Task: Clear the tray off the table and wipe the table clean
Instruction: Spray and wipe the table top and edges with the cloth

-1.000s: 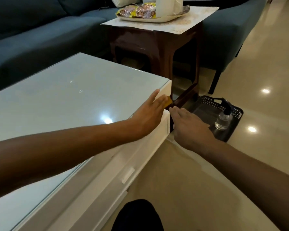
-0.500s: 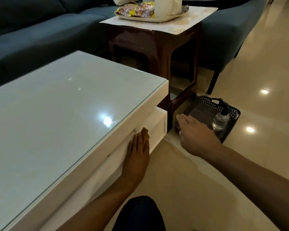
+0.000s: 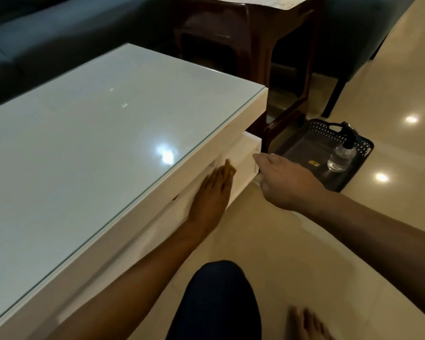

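The white glass-topped table (image 3: 103, 133) fills the left of the view, its top bare. My left hand (image 3: 212, 195) lies flat with straight fingers against the table's white front side, pressing a yellow-orange cloth (image 3: 230, 168) that peeks out past the fingertips. My right hand (image 3: 284, 180) hovers by the table's right corner, fingers loosely bent, holding nothing I can see. A black lattice-rimmed tray (image 3: 363, 155) sits on the floor to the right, with a clear pump bottle (image 3: 341, 155) standing in it.
A dark wooden side table (image 3: 255, 45) stands behind the white table, close to the tray. A dark blue sofa (image 3: 47, 33) runs along the back. My knee (image 3: 219, 303) and a bare foot (image 3: 307, 325) are on the glossy beige floor.
My left hand with the cloth has come off the tabletop's corner and down onto the table's front side. The right hand has stayed near the corner. The view has tilted downward.
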